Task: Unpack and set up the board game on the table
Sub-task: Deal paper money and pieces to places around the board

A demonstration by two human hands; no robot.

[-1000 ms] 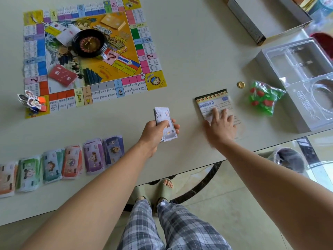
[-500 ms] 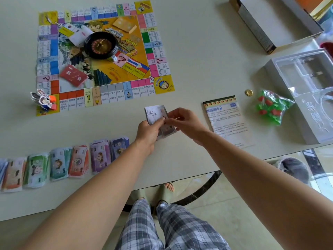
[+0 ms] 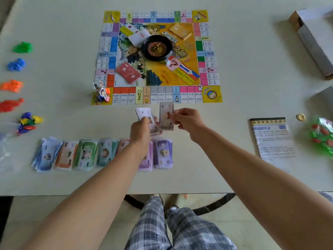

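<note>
The left hand (image 3: 142, 129) holds a small stack of play money (image 3: 144, 113) just above the counter (image 3: 243, 87), with its fingers curled round the stack. The right hand (image 3: 187, 120) pinches one bill (image 3: 166, 116) between thumb and fingers. This bill stands right beside the stack, and I cannot tell if they touch. Both hands are just in front of the near edge of the game board (image 3: 195, 51), which lies flat in the middle of the counter. A black wheel (image 3: 156, 48) sits on the board, with a red card deck (image 3: 128, 73) near it. Under the left arm, a row of money piles (image 3: 86, 154) lies side by side. Far to the left are little heaps of green pieces (image 3: 23, 47), blue pieces (image 3: 16, 64), orange pieces (image 3: 12, 85) and red pieces (image 3: 10, 105). On the right lie a rule sheet (image 3: 272, 139), a gold coin (image 3: 301, 117) and a bag of red and green bits (image 3: 322, 136).
</note>
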